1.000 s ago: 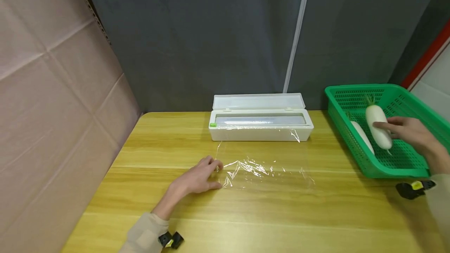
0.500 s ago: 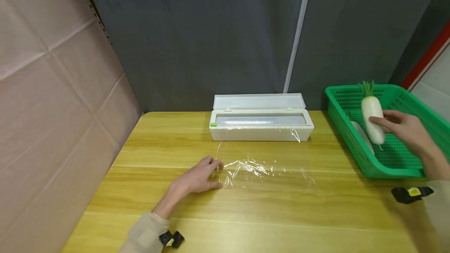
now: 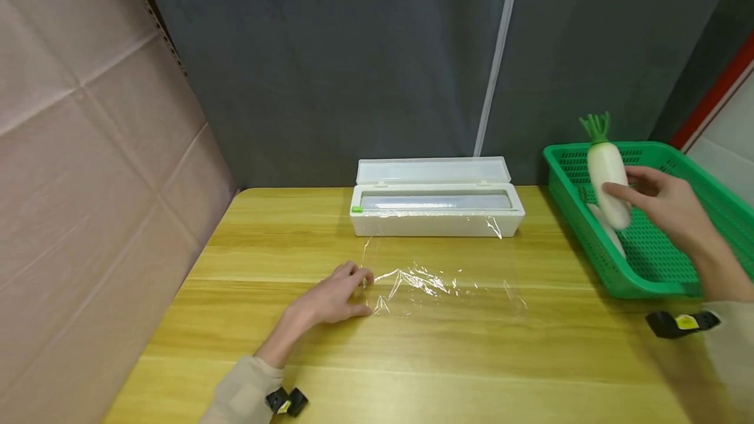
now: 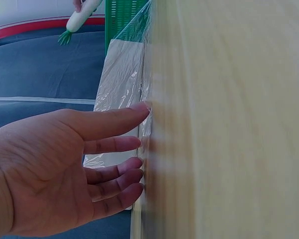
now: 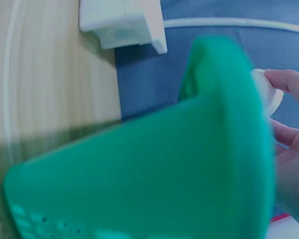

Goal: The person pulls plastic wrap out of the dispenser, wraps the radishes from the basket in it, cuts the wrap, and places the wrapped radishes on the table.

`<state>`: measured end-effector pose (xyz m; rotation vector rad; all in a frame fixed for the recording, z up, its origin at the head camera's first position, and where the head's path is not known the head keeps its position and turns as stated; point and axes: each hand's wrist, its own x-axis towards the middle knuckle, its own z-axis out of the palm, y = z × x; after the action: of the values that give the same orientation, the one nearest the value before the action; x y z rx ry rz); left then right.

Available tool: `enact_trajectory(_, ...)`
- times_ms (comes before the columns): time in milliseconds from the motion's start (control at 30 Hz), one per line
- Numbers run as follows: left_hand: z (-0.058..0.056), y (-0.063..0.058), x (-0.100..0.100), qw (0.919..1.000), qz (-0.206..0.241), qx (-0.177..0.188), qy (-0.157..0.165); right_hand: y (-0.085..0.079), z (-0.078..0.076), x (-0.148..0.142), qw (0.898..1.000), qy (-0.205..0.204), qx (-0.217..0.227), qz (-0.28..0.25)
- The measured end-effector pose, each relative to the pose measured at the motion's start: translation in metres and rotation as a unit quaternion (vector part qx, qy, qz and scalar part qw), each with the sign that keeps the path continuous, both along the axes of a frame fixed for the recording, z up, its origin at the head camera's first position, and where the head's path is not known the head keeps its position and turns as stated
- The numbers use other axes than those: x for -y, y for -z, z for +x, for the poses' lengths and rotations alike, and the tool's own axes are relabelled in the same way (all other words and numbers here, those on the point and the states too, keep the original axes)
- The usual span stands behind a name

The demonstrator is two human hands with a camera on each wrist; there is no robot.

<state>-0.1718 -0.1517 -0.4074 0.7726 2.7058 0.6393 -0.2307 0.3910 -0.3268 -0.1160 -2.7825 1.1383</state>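
My right hand point(image 3: 674, 208) grips a white radish point(image 3: 607, 178) with short green stalks, held tilted over the green basket point(image 3: 580, 241), leafy end up. In the right wrist view the basket wall point(image 5: 139, 174) hides most of the radish and part of the hand. On the wooden table, my left hand point(image 3: 332, 296) touches the left edge of a sheet of cling film point(image 3: 424, 280) with its fingertips. That sheet runs out from a white cling film dispenser point(image 3: 436, 224) whose lid stands up. Loosely spread fingers point(image 4: 114, 122) show in the left wrist view.
Another white radish point(image 3: 612, 241) lies in the basket along its left side. A green slide cutter point(image 3: 357, 209) sits at the left end of the dispenser. A dark curtain point(image 3: 330, 70) hangs behind the table point(image 3: 412, 371), and a pinkish covered panel point(image 3: 88, 214) stands left.
My right hand has lifted the radish from the basket floor and moved it up and to the left. The left hand and cling film have stayed in place.
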Motion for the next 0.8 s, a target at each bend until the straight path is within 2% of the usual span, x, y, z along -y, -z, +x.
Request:
enact_trajectory(133,0.001,0.0,0.0,1.0,0.001,0.001,-0.001,-0.008,0.003,0.011,1.0,-0.009,-0.022,-0.009)
enact_trajectory(433,0.0,-0.001,0.0,1.0,0.001,0.002,-0.002,-0.022,0.013,0.035,0.994,-0.083,-0.059,-0.035)
enact_trajectory(800,-0.002,0.0,0.0,1.0,-0.003,0.0,-0.002,-0.03,0.018,0.078,0.988,-0.13,-0.084,0.012)
